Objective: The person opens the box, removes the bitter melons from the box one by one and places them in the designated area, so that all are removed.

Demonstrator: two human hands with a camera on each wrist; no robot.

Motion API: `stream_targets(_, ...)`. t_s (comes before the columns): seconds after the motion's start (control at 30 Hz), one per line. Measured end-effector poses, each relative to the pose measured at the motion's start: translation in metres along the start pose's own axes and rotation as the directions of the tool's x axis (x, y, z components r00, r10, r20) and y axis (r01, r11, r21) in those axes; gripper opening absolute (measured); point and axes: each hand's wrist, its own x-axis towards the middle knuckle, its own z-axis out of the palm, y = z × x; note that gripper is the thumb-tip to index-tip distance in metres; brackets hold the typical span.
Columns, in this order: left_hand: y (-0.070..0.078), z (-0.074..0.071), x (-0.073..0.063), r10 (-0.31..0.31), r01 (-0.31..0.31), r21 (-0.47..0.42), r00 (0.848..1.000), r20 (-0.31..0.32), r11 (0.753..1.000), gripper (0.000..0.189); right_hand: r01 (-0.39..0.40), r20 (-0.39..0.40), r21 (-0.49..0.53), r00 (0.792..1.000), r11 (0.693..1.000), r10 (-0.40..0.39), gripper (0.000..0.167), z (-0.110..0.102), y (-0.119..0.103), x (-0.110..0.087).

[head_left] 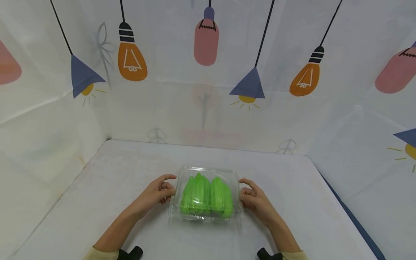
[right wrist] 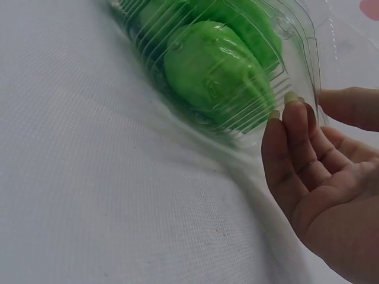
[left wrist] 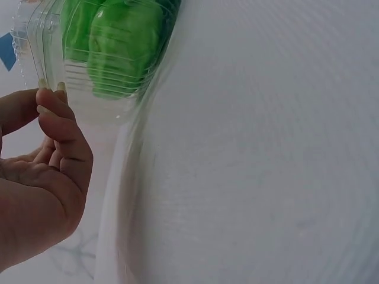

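A clear plastic clamshell box (head_left: 183,179) lies on the white table, its lid down over the contents. Through the plastic show several bright green, ridged fruits or vegetables (head_left: 197,195); their exact kind is unclear. At the box's left side, my left hand (head_left: 160,189) pinches the rim between thumb and fingertips, as the left wrist view also shows. My right hand (head_left: 255,199) does the same on the right side. In the right wrist view its thumb (right wrist: 349,107) lies on one side of the rim, its fingers on the other.
White table surface (head_left: 130,166) surrounds the box. Behind and beside it hang white sheets (head_left: 169,104) printed with lamps and bulbs. A dark blue strip (head_left: 354,220) runs along the table's right edge. Black wrist mounts (head_left: 131,254) sit at both sleeves.
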Motion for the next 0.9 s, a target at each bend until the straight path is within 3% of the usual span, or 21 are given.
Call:
stream_targets(0.53,-0.003,-0.004,-0.002,-0.012,0.012,0.005,0.999,0.043,1.0,0.06,0.005,0.0,0.053,1.0,0.999,-0.005,0.041,0.003,0.001,-0.001)
stream_targets(0.9,-0.001,-0.004,-0.003,-0.035,0.036,-0.016,0.999,0.041,0.999,0.059,-0.019,-0.113,0.041,0.993,0.999,0.024,0.027,0.01,-0.002,-0.002)
